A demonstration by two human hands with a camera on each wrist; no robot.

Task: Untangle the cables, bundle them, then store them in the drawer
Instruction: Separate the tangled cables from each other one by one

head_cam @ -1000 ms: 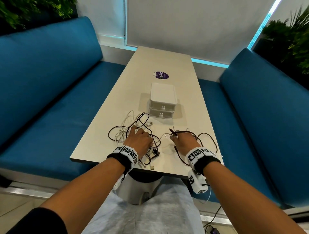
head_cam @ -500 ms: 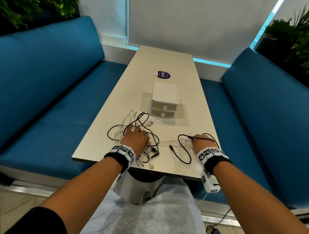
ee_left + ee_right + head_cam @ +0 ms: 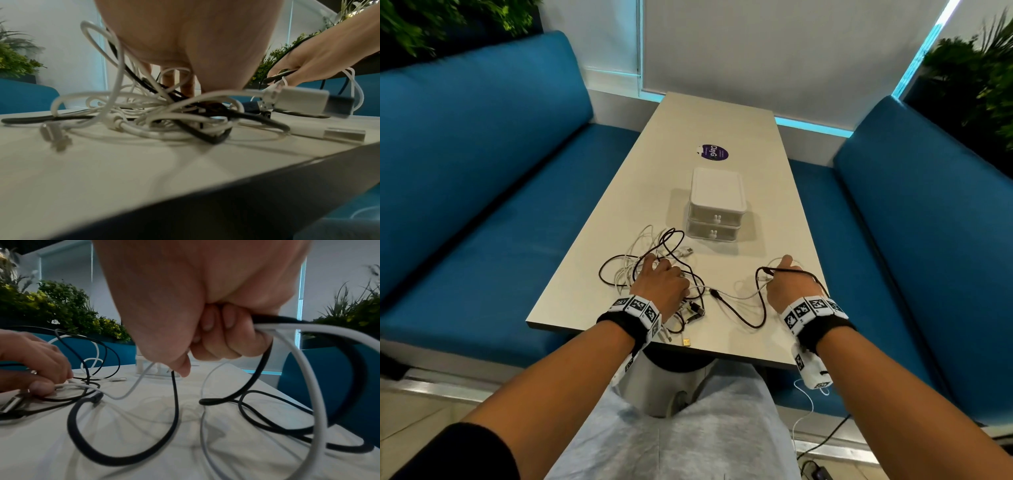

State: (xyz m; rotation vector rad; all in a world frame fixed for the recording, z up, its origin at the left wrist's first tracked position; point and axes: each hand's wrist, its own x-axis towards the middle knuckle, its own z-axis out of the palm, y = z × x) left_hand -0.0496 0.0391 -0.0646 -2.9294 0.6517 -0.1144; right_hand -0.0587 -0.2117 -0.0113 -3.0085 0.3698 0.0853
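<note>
A tangle of white and black cables (image 3: 640, 246) (image 3: 164, 113) lies near the table's front left. My left hand (image 3: 661, 284) (image 3: 185, 40) (image 3: 37, 356) rests on it, fingers pointing down and pressing it to the table. To the right, my right hand (image 3: 787, 284) (image 3: 216, 331) is a fist. It grips a black cable (image 3: 743, 317) (image 3: 174, 402) and a white cable (image 3: 743, 294) (image 3: 308, 369). Both cables run back toward the tangle. Behind the hands stands a white two-drawer unit (image 3: 717, 205) with both drawers closed.
The beige table (image 3: 722, 120) is long and narrow, with a purple sticker (image 3: 712, 152) beyond the drawers. Blue benches (image 3: 482, 205) run along both sides. Loose plugs (image 3: 686, 341) lie at the front edge. Potted plants (image 3: 979, 85) stand at the back corners.
My right hand has moved right, away from the tangle, drawing the black and white cables out with it. My left hand has stayed on the pile.
</note>
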